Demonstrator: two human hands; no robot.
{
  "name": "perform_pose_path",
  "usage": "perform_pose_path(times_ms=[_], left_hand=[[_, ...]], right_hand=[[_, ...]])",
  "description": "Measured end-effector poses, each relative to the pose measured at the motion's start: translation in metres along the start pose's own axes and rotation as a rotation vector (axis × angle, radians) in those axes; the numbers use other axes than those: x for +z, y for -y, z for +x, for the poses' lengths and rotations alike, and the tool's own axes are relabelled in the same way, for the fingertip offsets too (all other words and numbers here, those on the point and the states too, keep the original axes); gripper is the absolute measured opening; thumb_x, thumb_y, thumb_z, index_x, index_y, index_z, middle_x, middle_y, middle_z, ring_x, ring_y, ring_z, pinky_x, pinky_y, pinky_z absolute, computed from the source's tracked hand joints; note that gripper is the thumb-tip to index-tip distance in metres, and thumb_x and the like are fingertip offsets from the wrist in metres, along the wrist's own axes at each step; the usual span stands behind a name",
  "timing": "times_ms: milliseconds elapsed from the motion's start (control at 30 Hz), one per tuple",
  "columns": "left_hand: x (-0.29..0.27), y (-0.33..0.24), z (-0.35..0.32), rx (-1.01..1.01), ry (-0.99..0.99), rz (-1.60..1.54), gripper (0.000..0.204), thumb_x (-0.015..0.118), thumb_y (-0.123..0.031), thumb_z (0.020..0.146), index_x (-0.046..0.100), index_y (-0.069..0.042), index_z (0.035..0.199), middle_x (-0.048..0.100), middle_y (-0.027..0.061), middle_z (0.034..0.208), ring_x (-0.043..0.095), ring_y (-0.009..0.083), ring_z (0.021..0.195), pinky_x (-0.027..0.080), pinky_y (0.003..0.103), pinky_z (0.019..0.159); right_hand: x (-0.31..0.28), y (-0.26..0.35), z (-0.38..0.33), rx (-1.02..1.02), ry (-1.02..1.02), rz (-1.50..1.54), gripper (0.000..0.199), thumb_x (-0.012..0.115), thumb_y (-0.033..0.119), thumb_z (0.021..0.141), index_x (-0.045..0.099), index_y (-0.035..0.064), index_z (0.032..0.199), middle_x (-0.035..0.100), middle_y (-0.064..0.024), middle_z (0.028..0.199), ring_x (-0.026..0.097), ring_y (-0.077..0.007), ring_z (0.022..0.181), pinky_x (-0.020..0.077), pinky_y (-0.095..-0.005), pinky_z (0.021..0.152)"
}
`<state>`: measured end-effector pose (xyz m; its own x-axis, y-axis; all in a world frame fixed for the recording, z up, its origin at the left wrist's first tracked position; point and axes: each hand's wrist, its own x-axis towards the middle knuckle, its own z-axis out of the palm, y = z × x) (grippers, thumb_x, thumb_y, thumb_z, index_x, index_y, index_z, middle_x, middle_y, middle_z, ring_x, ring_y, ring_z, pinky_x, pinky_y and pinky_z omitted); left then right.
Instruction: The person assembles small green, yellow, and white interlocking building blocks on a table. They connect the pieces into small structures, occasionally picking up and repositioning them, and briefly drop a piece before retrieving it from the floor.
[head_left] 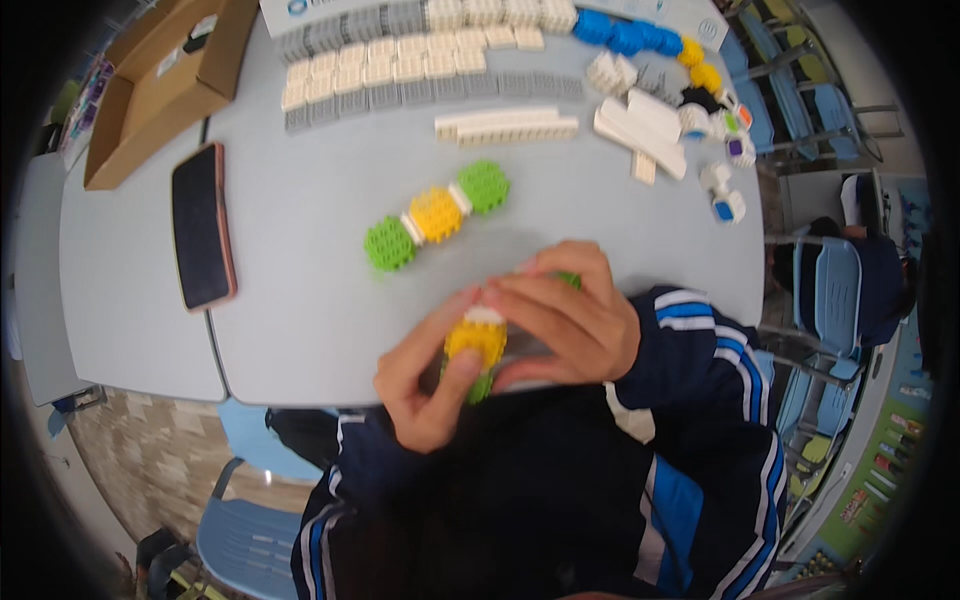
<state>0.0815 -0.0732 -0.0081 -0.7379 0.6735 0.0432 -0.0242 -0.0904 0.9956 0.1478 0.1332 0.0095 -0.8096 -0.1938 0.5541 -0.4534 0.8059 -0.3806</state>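
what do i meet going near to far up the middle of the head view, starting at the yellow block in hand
Yellow block in the left hand → green-yellow-green assembly → long off-white bars → row of grey blocks → cream blocks

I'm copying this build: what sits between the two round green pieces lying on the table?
In the head view, a studded yellow piece sits between the left green piece and the right green piece, with a white connector on either side.
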Motion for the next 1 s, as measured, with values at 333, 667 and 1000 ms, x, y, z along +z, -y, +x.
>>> perform_pose_path(times_ms=[333, 667, 1000], left_hand=[[0.002, 0.006, 0.004, 0.019, 0.003, -0.094, 0.049, 0.064, -0.005, 0.095, 0.049, 0.008, 0.139, 0.065, 0.0175, 0.126, 0.06, 0.0186, 0.116, 0.044, 0.032, 0.102], [0.004, 0.004, 0.007, -0.006, 0.001, 0.002, 0.044, 0.059, -0.01, 0.098, 0.051, 0.006, 0.138, 0.065, 0.0177, 0.126, 0.061, 0.0195, 0.115, 0.046, 0.032, 0.1], [0.007, 0.008, 0.003, -0.012, -0.005, 0.011, 0.046, 0.056, -0.023, 0.103, 0.046, 0.006, 0.136, 0.064, 0.0176, 0.12, 0.06, 0.0187, 0.109, 0.045, 0.032, 0.097]], right_hand=[[0.01, 0.0, 0.002, -0.005, 0.008, -0.074, 0.077, 0.081, 0.051, 0.06, 0.065, 0.0006, 0.116, 0.064, -0.01, 0.114, 0.051, -0.0302, 0.105, 0.0478, -0.0439, 0.08], [0.015, -0.002, -0.002, 0.001, -0.095, -0.001, 0.076, 0.08, 0.035, 0.048, 0.064, -0.0021, 0.113, 0.06, -0.0101, 0.109, 0.056, -0.0294, 0.1, 0.0472, -0.0424, 0.074], [0.019, -0.004, -0.003, -0.059, -0.179, -0.014, 0.069, 0.083, 0.03, 0.05, 0.065, -0.0025, 0.109, 0.059, -0.0096, 0.103, 0.057, -0.0291, 0.095, 0.0463, -0.042, 0.074]])
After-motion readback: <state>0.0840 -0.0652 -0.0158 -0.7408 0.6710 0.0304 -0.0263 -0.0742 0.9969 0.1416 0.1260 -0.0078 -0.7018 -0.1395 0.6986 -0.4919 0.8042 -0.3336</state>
